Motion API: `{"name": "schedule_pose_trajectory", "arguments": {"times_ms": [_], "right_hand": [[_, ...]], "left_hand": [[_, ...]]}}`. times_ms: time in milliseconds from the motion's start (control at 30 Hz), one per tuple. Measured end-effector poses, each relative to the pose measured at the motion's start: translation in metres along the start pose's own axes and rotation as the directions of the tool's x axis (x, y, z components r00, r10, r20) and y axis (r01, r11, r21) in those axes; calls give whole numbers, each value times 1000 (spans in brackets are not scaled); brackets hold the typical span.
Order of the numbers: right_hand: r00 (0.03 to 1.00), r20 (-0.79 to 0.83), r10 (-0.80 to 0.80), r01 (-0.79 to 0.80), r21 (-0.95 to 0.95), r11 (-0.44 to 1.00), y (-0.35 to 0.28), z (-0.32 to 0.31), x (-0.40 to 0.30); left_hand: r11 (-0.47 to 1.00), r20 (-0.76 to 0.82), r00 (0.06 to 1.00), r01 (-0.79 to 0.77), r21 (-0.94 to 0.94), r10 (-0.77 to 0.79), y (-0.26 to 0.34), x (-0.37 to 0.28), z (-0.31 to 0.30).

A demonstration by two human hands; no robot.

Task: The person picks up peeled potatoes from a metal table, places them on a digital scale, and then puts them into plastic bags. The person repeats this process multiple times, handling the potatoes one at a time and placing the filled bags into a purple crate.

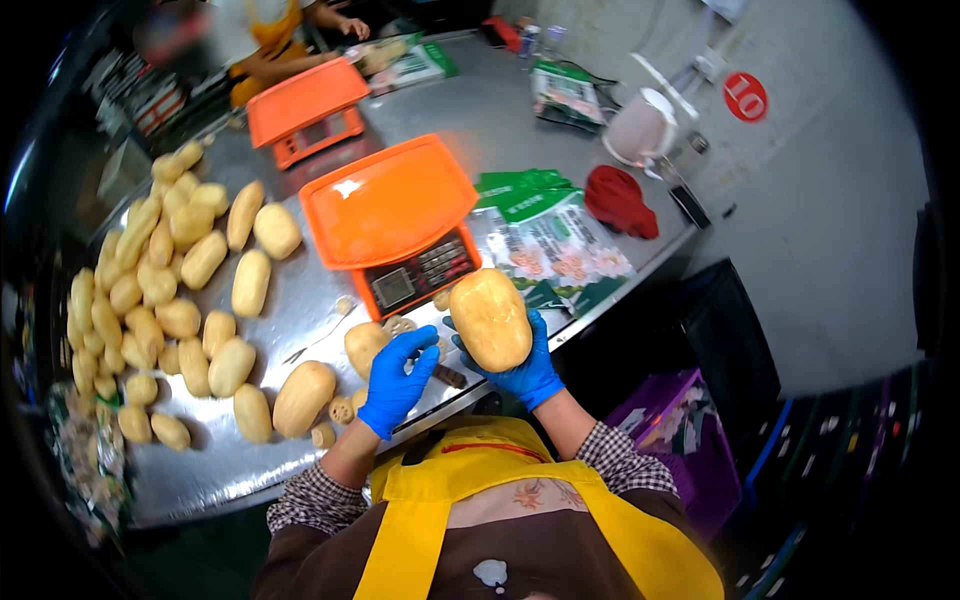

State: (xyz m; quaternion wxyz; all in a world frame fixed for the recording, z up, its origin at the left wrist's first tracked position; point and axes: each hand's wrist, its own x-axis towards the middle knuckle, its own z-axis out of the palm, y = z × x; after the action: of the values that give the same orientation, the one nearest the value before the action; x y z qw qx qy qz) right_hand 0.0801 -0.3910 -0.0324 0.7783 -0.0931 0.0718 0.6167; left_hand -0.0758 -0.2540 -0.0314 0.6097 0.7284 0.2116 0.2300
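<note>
My right hand point(534, 371), in a blue glove, holds a thick peeled lotus root segment point(491, 321) up over the table's front edge. The blue-gloved left hand point(397, 381) hovers just left of it, fingers curled and a gap between thumb and forefinger, with nothing seen in it. Behind the left hand lies another lotus root segment point(365, 347), partly covered, beside a cut end showing holes point(399, 325). A dark brown handle point(450, 376) rests between the hands, its other end hidden. More cut ends point(341, 410) lie left of my left wrist.
An orange scale point(390, 202) stands ahead, a second orange scale point(307, 105) beyond. Lotus roots point(157, 285) heap at left. Printed bags point(555, 240), a red cloth point(621, 201) and a kettle point(640, 127) are right. A purple crate point(697, 465) stands below; a co-worker's arm point(289, 69) reaches in.
</note>
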Motion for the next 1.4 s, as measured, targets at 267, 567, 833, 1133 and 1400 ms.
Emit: {"name": "schedule_pose_trajectory", "arguments": {"times_ms": [267,567,833,1133,1400], "right_hand": [[870,-49,-491,492,11,870,-84,-45,-90],[685,-131,-716,717,-54,695,-161,-78,-209],[703,-140,-697,706,19,708,-175,-125,-218],[825,-48,-563,565,85,821,-190,-124,-159],[868,55,-493,491,-230,840,-173,-75,-85]], "left_hand": [[988,219,972,-107,112,81,1,42,91],[611,596,758,-610,505,264,-12,110,246],[426,524,850,-496,757,58,-28,138,305],[864,184,983,-69,499,-28,-17,138,256],[752,286,755,643,-145,-590,2,159,233]]}}
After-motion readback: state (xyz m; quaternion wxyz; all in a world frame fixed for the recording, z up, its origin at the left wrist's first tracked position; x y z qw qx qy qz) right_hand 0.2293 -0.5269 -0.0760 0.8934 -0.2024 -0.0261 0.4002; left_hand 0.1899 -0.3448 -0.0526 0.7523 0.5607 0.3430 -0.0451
